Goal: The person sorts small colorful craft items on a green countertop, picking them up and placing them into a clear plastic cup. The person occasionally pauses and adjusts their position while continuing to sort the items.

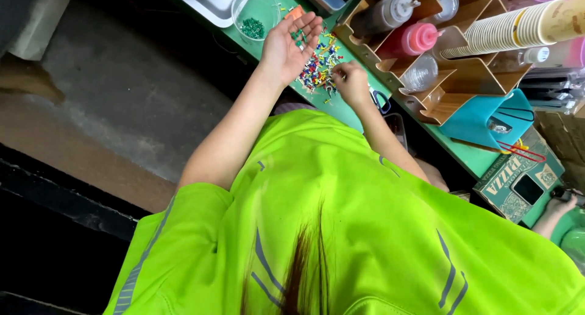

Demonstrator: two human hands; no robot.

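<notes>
The left hand (291, 45) lay open, palm up, above the green table (341, 111), with a few green pushpins (298, 36) resting near its fingers; they were too small to tell which way each one pointed. The right hand (351, 82) was curled, fingertips pinched at the edge of the mixed pile of coloured pushpins (320, 65), which stretched as a band between the two hands. Just beyond the left hand stood a clear round cup (256, 11) holding green pins.
</notes>
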